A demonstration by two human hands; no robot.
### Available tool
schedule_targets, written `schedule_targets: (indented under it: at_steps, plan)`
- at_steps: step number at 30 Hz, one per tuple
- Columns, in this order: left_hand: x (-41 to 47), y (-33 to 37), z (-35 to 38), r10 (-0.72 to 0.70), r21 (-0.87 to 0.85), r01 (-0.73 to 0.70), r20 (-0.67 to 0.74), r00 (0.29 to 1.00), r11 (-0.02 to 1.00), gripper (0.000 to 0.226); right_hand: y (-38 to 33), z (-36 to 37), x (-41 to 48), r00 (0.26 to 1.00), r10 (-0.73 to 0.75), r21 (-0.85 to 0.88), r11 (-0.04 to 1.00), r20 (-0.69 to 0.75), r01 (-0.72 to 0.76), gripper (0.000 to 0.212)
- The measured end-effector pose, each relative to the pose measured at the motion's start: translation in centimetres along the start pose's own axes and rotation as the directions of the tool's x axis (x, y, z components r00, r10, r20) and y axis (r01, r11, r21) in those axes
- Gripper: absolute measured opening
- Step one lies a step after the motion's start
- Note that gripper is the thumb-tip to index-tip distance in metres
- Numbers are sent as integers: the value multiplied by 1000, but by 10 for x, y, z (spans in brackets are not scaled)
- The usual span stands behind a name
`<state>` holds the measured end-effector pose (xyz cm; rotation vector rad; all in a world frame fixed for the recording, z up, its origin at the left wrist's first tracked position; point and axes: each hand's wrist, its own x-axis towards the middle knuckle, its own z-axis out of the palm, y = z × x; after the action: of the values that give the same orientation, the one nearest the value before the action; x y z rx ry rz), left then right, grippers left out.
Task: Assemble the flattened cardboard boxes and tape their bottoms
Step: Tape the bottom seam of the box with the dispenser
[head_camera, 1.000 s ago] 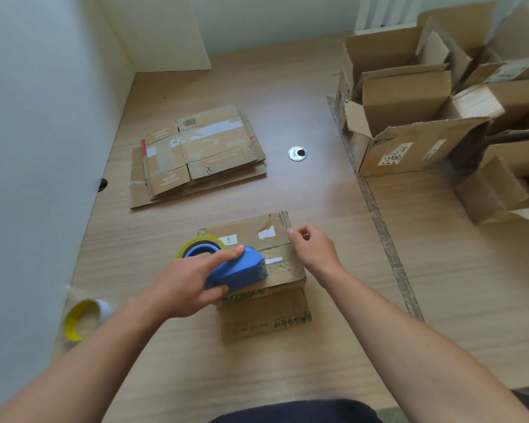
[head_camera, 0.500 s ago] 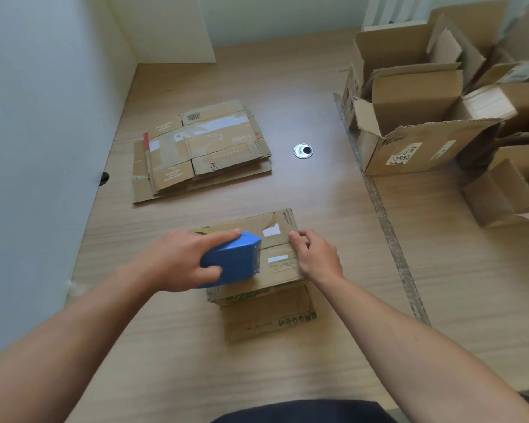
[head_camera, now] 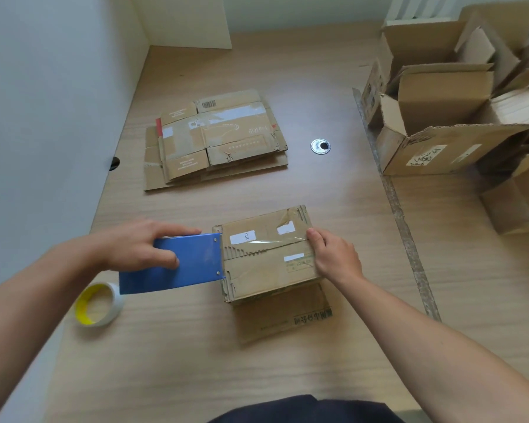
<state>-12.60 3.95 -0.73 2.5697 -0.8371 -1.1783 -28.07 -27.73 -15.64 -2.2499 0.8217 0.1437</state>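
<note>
box [head_camera: 269,265]: small and worn, standing bottom up near the middle of the desk [head_camera: 287,377], just in front of us; one loose flap lies flat on the desk on our side
seam: the two bottom flaps meet along a ragged, torn line, with old white labels on either side
tape [head_camera: 272,243]: a clear glossy strip lies along the seam from the right edge towards the left; we cannot trace all of it
dispenser [head_camera: 177,265]: blue, its blade end touching the box's left edge
left hand [head_camera: 141,245]: fingers [head_camera: 165,260] clenched round the dispenser
right hand [head_camera: 333,259]: grasping the box's right edge, thumb on top by the tape's end
step, as we judge it: finishing the strip; we would carry it down over the left wall, pin the box with the right hand, tilt the blade to tear cleanly, then rub the strip flat over the torn seam
risk: the frayed card may lift with the tape
</note>
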Motion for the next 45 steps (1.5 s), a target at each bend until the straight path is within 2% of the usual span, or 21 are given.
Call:
schedule_targets:
  at_steps: [6, 10, 18, 23, 27, 29, 31, 33, 35, 37, 38, 41, 45]
  plan:
    - [-13, -20, -4, -14, -155, 29, 97, 995, 987, 55, -3, 2, 1, 1000, 11, -41, 999, 2, -11, 46]
    - [-15, -31, 1, -9, -168, 34, 147, 989, 985, 52, -3, 2, 0, 1000, 7, -45, 999, -1, -7, 47]
    - [1, -46, 13, -67, -173, 98, 175, 982, 980, 47, -9, 1, -2, 1000, -9, -64, 998, -1, 9, 47]
    - [9, -52, 29, -106, -250, 157, 203, 973, 956, 44, -13, 0, -3, 1000, 18, -78, 997, 2, -18, 49]
    - [17, -50, 38, -140, -260, 183, 174, 975, 948, 44, -23, 1, -6, 999, 37, -27, 999, 29, -36, 45]
    - [18, -50, 43, -146, -285, 190, 166, 975, 940, 44, -31, 3, -11, 999, 33, -16, 999, -19, -34, 40]
    - [16, -51, 49, -135, -317, 181, 164, 977, 931, 46, -39, 4, -20, 990, -50, -101, 994, -130, 37, 39]
    - [12, -52, 55, -142, -348, 185, 145, 979, 919, 48, -45, 5, -36, 954, -250, -189, 957, -164, 219, 39]
    - [9, -51, 62, -141, -386, 184, 139, 980, 904, 49, -46, 11, -54, 873, -478, -296, 851, -93, 435, 39]
    - [7, -46, 70, -128, -406, 177, 145, 981, 896, 51, -41, 21, -66, 796, -605, -376, 743, -24, 554, 43]
    - [6, -43, 74, -125, -415, 175, 146, 981, 893, 50, -39, 25, -69, 789, -615, -392, 723, 11, 569, 47]
    - [3, -39, 84, -131, -456, 180, 137, 982, 871, 46, -35, 32, -67, 842, -527, -421, 742, 115, 522, 61]
    - [-4, -36, 96, -158, -504, 188, 103, 982, 843, 47, -28, 30, -57, 885, -430, -511, 728, 180, 458, 74]
